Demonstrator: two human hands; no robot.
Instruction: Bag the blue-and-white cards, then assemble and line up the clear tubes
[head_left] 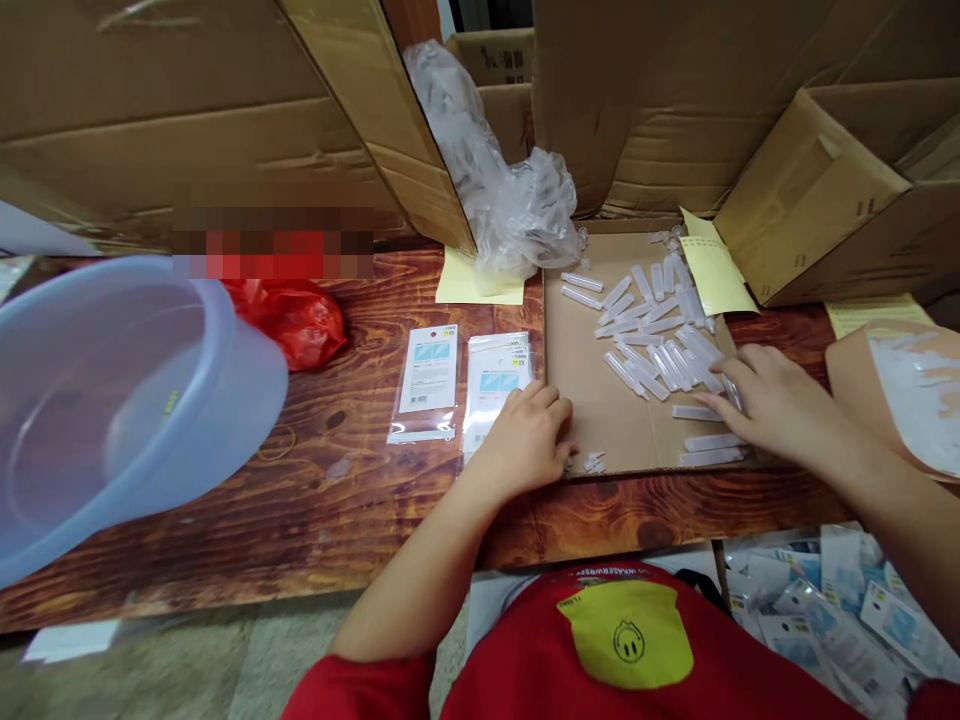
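Observation:
My left hand [529, 435] rests at the left edge of a shallow cardboard tray [607, 420], its fingers curled inward. Whatever they hold, if anything, is hidden; small clear plastic bits [594, 463] lie close by. Partly under this hand is a stack of printed clear packets [499, 385], with a single packet [427, 375] to its left. At the tray's right side my right hand [784, 400] has its thumb and fingers closed around a clear plastic tube [731, 392]. Many similar tubes [664, 310] are spread loosely over the tray, a few lying in a row beneath the right hand.
A large blue plastic basin [247, 400] and a red plastic bag [300, 325] occupy the left. Crumpled clear plastic [517, 200] and yellow paper [716, 265] border the tray. An open cardboard box [817, 200] stands back right. Filled packets [817, 600] lie below the table edge.

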